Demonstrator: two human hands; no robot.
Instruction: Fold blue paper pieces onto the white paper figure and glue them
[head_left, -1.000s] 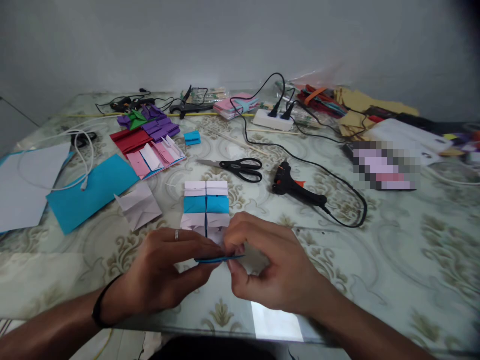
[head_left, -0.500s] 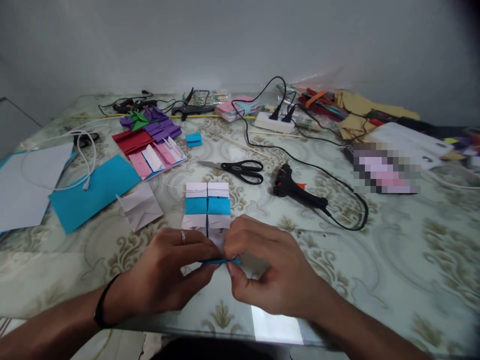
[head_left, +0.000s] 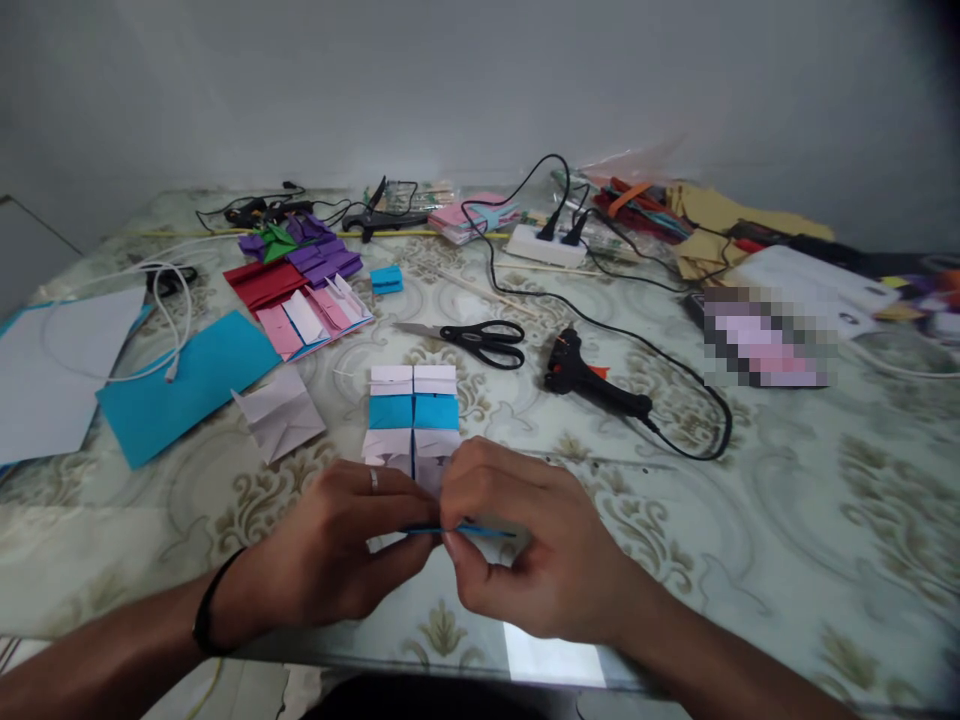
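Between my two hands is a folded blue paper piece (head_left: 487, 532), seen nearly edge-on. My left hand (head_left: 349, 540) pinches its left end between thumb and fingers. My right hand (head_left: 525, 540) has thumb and forefinger closed on it near the middle, and a thin blue strip sticks out to the right. Just beyond my fingers lies a strip of folded white and blue paper (head_left: 394, 412), with a dark lengthwise line down its middle. My hands cover its near end.
Black-handled scissors (head_left: 487, 342) and a black glue gun (head_left: 600, 380) lie beyond my right hand. At left are a creased white paper (head_left: 281, 415), a blue sheet (head_left: 191, 385) and folded pink papers (head_left: 315, 315). A white power strip (head_left: 547, 245) with black cords stands at the back.
My right hand has shifted slightly left along the blue paper. More of the blue strip now shows to the right of its fingertips. My left hand keeps its pinch.
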